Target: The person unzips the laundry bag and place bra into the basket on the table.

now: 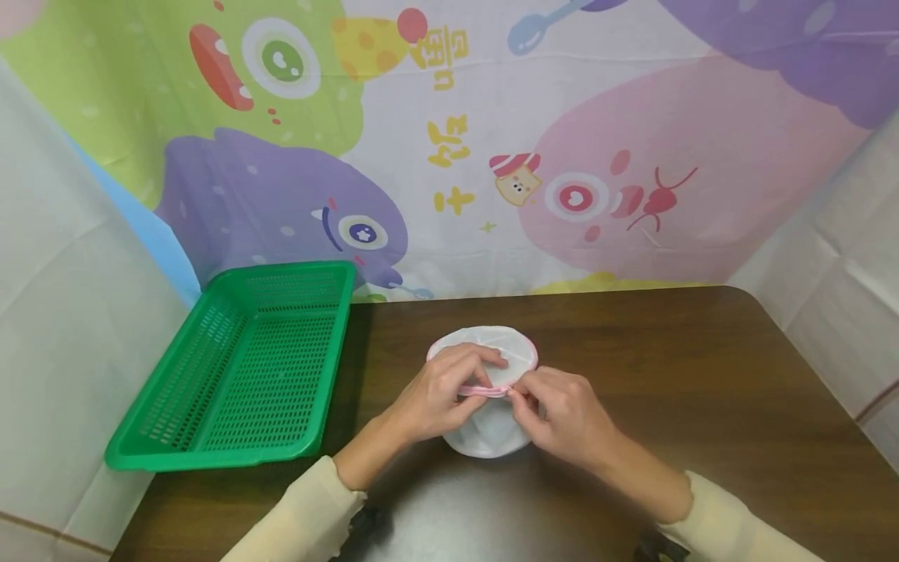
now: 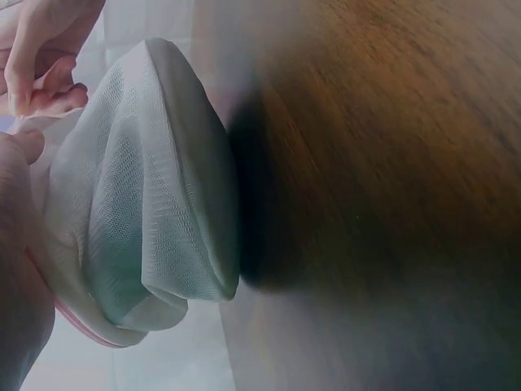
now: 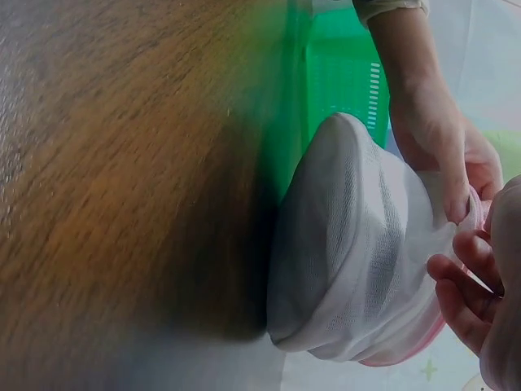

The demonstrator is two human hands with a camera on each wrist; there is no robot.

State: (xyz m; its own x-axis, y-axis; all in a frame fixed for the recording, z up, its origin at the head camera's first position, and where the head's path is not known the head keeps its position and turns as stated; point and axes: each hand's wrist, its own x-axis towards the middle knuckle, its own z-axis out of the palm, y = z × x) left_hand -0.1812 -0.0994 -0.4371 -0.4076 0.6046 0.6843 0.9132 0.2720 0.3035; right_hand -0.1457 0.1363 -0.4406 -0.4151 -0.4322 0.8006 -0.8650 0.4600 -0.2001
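A white mesh laundry bag [image 1: 486,437] with a round base and a pink-edged rim stands on the table between both hands. My left hand [image 1: 445,386] pinches the near side of the pink zipper edge [image 1: 485,391], thumb below and fingers above. Close beside it, my right hand [image 1: 562,410] pinches the same edge at its right end, where a small zipper pull seems to be; the fingers hide most of it. In the left wrist view the bag's mesh side [image 2: 122,204] sags in folds. The right wrist view shows the bag [image 3: 350,252] with its base on the table.
A green perforated plastic basket [image 1: 330,375] stands at the left on the dark wooden table [image 1: 667,351]. Behind the table hangs a cloth [image 1: 449,234] printed with cartoon monsters. Pale panels [image 1: 70,312] border both sides.
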